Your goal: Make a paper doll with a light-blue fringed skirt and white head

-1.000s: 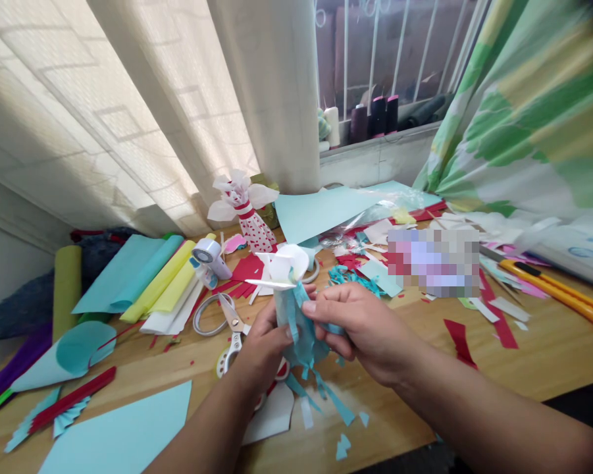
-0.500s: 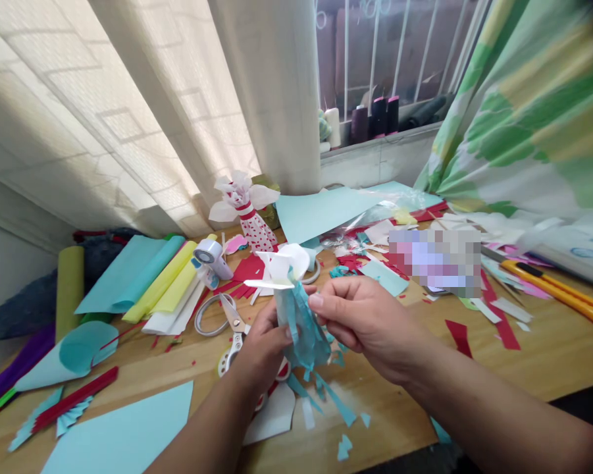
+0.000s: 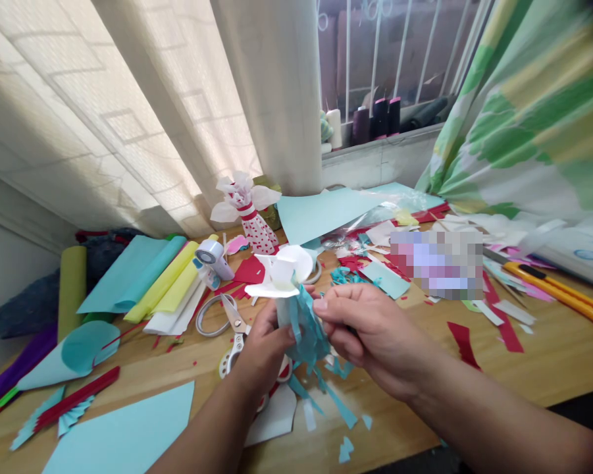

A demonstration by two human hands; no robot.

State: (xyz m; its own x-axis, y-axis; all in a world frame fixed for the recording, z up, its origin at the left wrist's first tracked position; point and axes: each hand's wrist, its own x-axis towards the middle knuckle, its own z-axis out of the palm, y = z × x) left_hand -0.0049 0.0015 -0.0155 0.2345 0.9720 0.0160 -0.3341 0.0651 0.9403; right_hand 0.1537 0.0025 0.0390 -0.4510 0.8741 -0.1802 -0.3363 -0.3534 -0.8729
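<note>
My left hand [image 3: 262,349] grips a white paper tube [image 3: 283,311] from below. The tube is topped by a white paper collar and loops [image 3: 286,271]. Teal fringed paper strips [image 3: 309,336] hang around the tube, and my right hand [image 3: 375,336] pinches them between thumb and fingers. Strands dangle below both hands. Behind my left hand lie orange-handled or white-handled scissors [image 3: 233,336], partly hidden by it. A finished paper figure with a red-dotted white skirt [image 3: 253,232] stands farther back.
The wooden table [image 3: 405,388] is strewn with teal, red and white paper scraps. Rolled and flat coloured paper [image 3: 128,283] lies at left, a tape dispenser [image 3: 212,259] behind the scissors, a yellow craft knife [image 3: 555,293] at right. Curtains and a barred window with thread spools stand behind.
The paper piece has turned slightly, showing more of its white top. My right hand has shifted a little lower and to the right on the teal strips.
</note>
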